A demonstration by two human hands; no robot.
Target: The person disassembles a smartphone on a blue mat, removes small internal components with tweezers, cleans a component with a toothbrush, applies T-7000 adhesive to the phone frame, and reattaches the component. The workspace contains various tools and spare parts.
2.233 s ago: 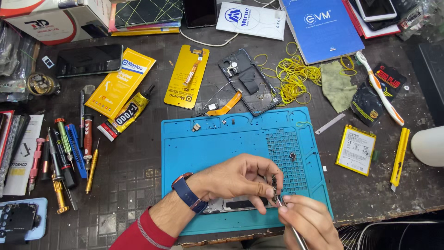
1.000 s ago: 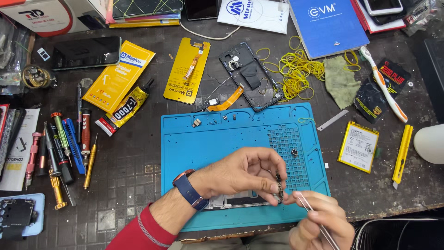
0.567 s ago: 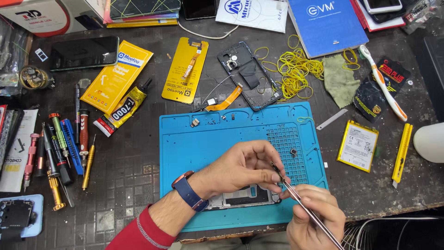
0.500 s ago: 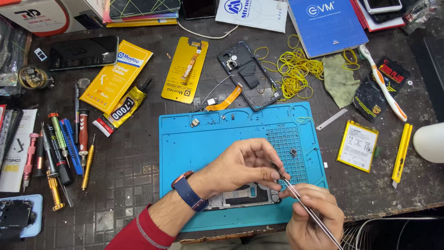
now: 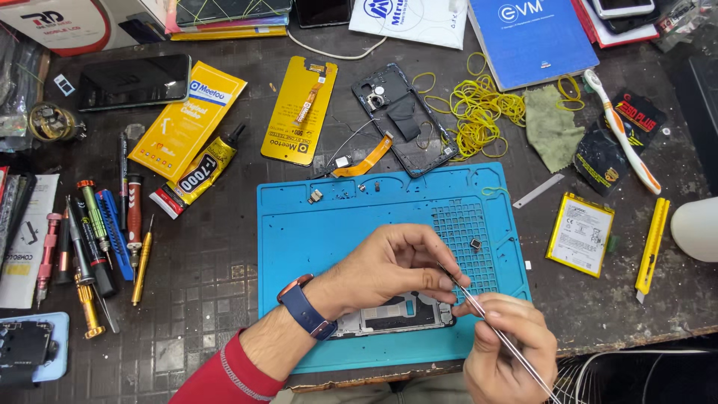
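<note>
Blue mat [image 5: 351,224] under my fingers: left hand [image 5: 389,269] pins phone frame [image 5: 389,314] flat; right hand [image 5: 508,352] pinches metal tweezers [image 5: 479,314], tip beside left fingertips. Frame judged thin, fragile; hold edges.

The left hand [image 5: 389,265] is bare, its wrist wearing a watch [image 5: 307,305] on a dark blue strap (the buckle looks coppery). Behind it, a red sleeve [image 5: 224,374] with striped cuff. The right hand [image 5: 508,352] is bare.
</note>
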